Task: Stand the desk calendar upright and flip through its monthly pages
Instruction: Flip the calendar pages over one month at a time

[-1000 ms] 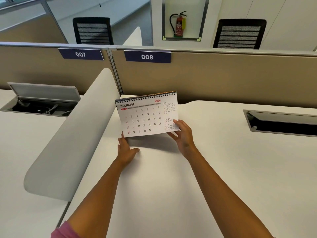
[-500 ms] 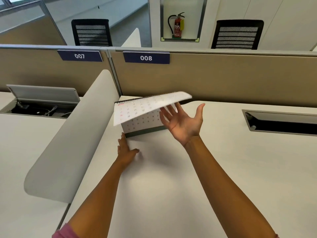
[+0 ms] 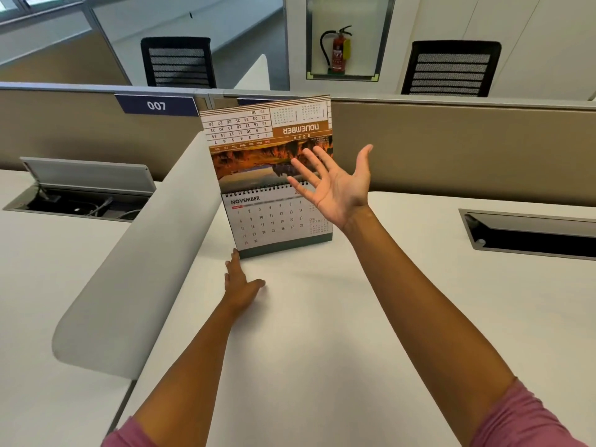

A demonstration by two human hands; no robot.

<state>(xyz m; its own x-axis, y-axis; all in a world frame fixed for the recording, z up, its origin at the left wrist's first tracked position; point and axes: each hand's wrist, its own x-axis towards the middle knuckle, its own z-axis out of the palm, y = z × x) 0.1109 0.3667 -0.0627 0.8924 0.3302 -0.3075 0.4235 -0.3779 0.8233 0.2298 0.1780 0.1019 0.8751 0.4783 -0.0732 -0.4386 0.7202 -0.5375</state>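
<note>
Office cubicle, white counter (image 3: pixel 322 333) against a tan partition (image 3: pixel 451 150). Spiral-bound desk calendar (image 3: pixel 274 221) stands upright near the counter's far-left corner, NOVEMBER page facing out, one sheet flipped straight up above the coil. Left hand (image 3: pixel 240 282) flat on the counter, fingertips touching the calendar's near-left base corner. Right hand (image 3: pixel 338 185) fully open, palm up, gripping nothing, fingers against the raised sheet.

White desk (image 3: pixel 354 317) carried upright calendar (image 3: pixel 274 221); left hand (image 3: pixel 240 285) lay flat on desk, fingertip at calendar base.
</note>
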